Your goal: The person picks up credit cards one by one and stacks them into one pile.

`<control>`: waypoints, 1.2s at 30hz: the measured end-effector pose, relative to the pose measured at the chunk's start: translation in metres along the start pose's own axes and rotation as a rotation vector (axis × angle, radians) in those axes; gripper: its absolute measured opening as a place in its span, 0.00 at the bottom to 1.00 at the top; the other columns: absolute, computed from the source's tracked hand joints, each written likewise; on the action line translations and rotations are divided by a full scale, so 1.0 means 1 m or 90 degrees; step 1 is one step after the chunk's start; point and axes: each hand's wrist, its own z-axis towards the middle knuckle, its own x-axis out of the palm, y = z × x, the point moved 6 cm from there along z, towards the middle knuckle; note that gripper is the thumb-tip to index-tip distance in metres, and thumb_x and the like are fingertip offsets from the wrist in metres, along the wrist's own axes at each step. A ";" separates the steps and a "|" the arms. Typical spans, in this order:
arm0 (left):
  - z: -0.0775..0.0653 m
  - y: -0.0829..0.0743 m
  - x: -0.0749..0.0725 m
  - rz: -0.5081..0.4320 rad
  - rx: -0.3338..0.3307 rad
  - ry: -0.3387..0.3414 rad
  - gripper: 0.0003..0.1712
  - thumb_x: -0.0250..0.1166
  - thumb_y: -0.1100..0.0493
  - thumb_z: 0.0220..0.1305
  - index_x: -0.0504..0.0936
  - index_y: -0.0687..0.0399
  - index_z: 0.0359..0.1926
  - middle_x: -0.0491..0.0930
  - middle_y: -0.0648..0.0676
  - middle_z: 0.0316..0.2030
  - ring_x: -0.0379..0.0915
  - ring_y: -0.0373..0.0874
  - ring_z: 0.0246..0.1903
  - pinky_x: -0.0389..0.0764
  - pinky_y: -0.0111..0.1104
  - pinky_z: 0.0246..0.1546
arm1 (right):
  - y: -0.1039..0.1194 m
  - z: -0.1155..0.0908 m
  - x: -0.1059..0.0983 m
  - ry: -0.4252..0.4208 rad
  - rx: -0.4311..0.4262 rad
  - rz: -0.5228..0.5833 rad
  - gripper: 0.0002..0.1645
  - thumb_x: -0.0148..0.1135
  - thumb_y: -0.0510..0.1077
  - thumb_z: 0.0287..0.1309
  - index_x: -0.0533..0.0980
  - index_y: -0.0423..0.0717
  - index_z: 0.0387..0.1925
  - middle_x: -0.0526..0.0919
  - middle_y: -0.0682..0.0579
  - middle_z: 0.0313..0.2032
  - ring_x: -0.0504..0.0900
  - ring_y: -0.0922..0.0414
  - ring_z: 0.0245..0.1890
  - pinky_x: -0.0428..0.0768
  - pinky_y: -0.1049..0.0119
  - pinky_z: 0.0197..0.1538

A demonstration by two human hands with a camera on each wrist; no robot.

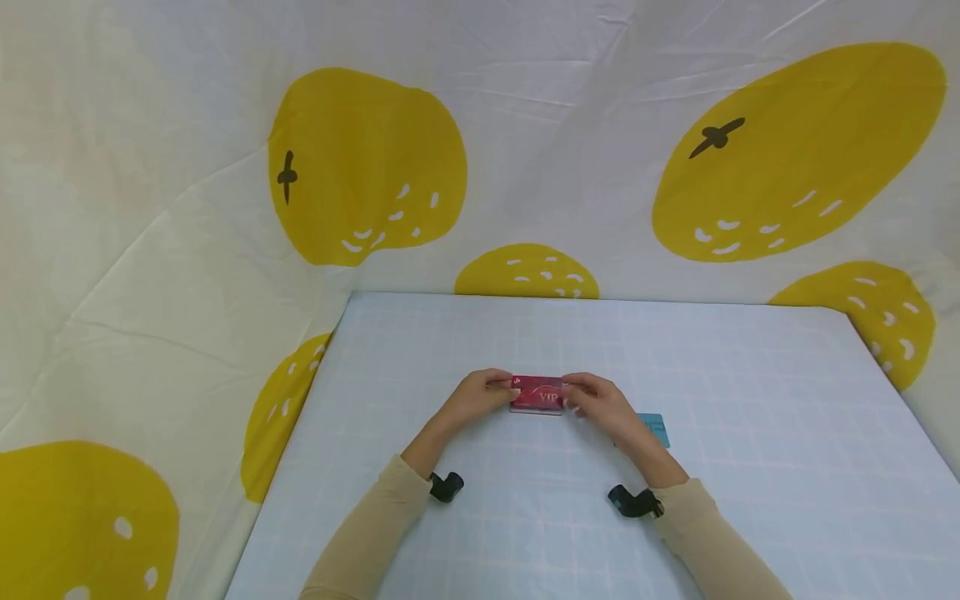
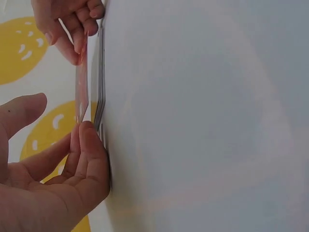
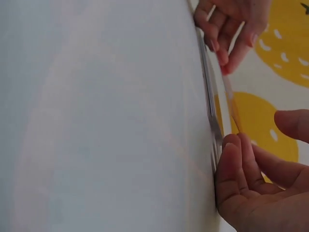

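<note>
Both hands hold a red card printed "VIP" (image 1: 538,392), one at each short end. My left hand (image 1: 478,395) grips its left end, and my right hand (image 1: 602,402) its right end. Seen edge-on in the left wrist view, the red card (image 2: 82,89) is raised slightly over a thin stack of cards (image 2: 101,72) on the table. The right wrist view shows that stack (image 3: 208,84) too, with a gap below the red card. Fingertips of both hands come down beside the stack's ends. From the head, the red card hides most of the stack.
A blue card (image 1: 655,428) lies on the table, partly covered by my right forearm. The pale checked tabletop (image 1: 570,517) ends at a hanging cloth (image 1: 555,167) with yellow fruit prints at the back and left. Each wrist carries a small black camera.
</note>
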 end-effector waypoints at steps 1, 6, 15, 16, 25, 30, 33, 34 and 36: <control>0.000 0.001 0.000 0.003 0.000 -0.002 0.27 0.68 0.47 0.65 0.80 0.57 0.60 0.82 0.51 0.49 0.75 0.47 0.51 0.76 0.45 0.54 | -0.001 0.001 0.000 -0.001 0.006 -0.002 0.24 0.57 0.46 0.72 0.73 0.33 0.61 0.83 0.40 0.47 0.79 0.47 0.44 0.82 0.61 0.44; 0.003 0.006 0.002 0.027 0.002 -0.013 0.25 0.66 0.47 0.67 0.81 0.56 0.59 0.81 0.53 0.53 0.73 0.48 0.54 0.74 0.47 0.57 | -0.005 0.002 0.002 0.004 0.022 -0.018 0.25 0.58 0.48 0.72 0.74 0.34 0.60 0.82 0.41 0.49 0.79 0.48 0.45 0.81 0.60 0.44; 0.004 0.005 0.004 0.043 0.004 -0.018 0.24 0.65 0.47 0.68 0.82 0.57 0.58 0.81 0.53 0.51 0.74 0.47 0.51 0.75 0.46 0.55 | -0.007 0.001 0.004 0.008 0.039 -0.054 0.26 0.59 0.49 0.71 0.74 0.35 0.61 0.82 0.42 0.50 0.79 0.51 0.43 0.80 0.60 0.44; 0.004 0.006 0.004 0.044 0.003 -0.018 0.24 0.64 0.47 0.68 0.81 0.57 0.58 0.81 0.52 0.51 0.74 0.47 0.51 0.76 0.46 0.55 | -0.007 0.001 0.004 0.009 0.038 -0.060 0.26 0.59 0.49 0.71 0.74 0.35 0.61 0.82 0.43 0.50 0.79 0.51 0.43 0.80 0.61 0.44; 0.005 0.008 0.007 0.050 -0.006 -0.016 0.26 0.64 0.44 0.68 0.82 0.56 0.58 0.81 0.51 0.50 0.74 0.45 0.49 0.76 0.46 0.53 | -0.011 0.003 0.004 0.009 0.049 -0.084 0.28 0.60 0.52 0.70 0.74 0.37 0.61 0.81 0.43 0.51 0.79 0.51 0.43 0.81 0.60 0.44; 0.005 0.009 0.008 0.057 -0.011 -0.020 0.26 0.64 0.44 0.68 0.81 0.55 0.58 0.81 0.51 0.49 0.74 0.45 0.48 0.77 0.45 0.51 | -0.012 0.004 0.004 0.008 0.055 -0.097 0.28 0.60 0.53 0.70 0.75 0.38 0.61 0.81 0.44 0.51 0.79 0.51 0.43 0.81 0.61 0.44; 0.005 0.008 0.008 0.060 -0.016 -0.021 0.26 0.64 0.44 0.68 0.81 0.55 0.58 0.81 0.51 0.49 0.75 0.45 0.48 0.77 0.45 0.51 | -0.012 0.004 0.004 0.008 0.058 -0.099 0.28 0.60 0.54 0.69 0.74 0.39 0.61 0.81 0.44 0.52 0.79 0.51 0.44 0.81 0.60 0.45; 0.004 0.008 0.009 0.060 -0.016 -0.021 0.26 0.64 0.44 0.68 0.81 0.55 0.58 0.81 0.51 0.48 0.75 0.45 0.48 0.77 0.45 0.51 | -0.012 0.004 0.004 0.009 0.059 -0.102 0.28 0.60 0.53 0.69 0.74 0.39 0.61 0.81 0.44 0.52 0.79 0.51 0.44 0.81 0.60 0.45; 0.004 0.007 0.009 0.061 -0.016 -0.022 0.25 0.64 0.44 0.68 0.81 0.55 0.58 0.82 0.51 0.48 0.75 0.45 0.47 0.77 0.46 0.50 | -0.012 0.004 0.004 0.009 0.062 -0.105 0.28 0.60 0.53 0.70 0.74 0.39 0.62 0.81 0.45 0.52 0.79 0.51 0.44 0.81 0.60 0.45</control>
